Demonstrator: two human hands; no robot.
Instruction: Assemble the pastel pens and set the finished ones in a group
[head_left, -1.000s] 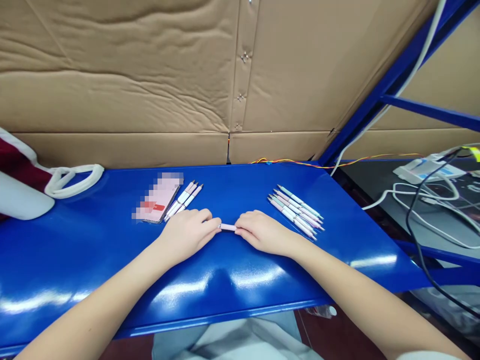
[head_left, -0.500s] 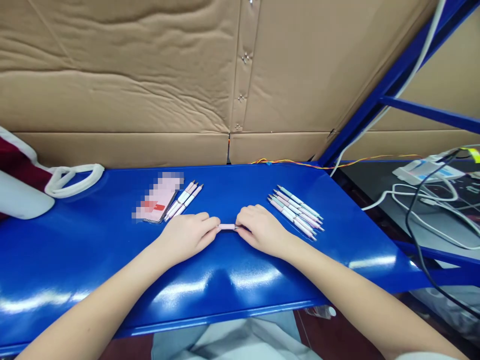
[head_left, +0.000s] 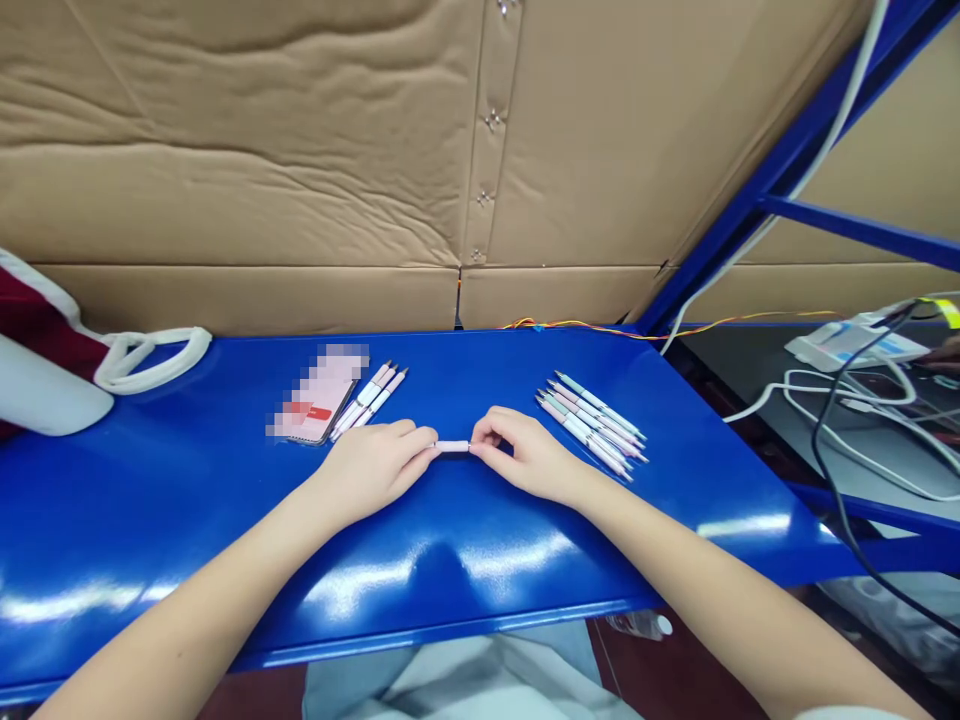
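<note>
Pinching slim pale pen barrel (head_left: pixel 452 446)

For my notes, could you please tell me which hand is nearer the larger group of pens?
Right. The right hand lies just left of the pens; the left hand lies much farther left.

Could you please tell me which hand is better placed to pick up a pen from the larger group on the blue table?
Right, probably: the right hand lies beside the slim pastel pens, while the left hand sits farther off, beyond the short pale pink pen barrel both hands hold.
</note>
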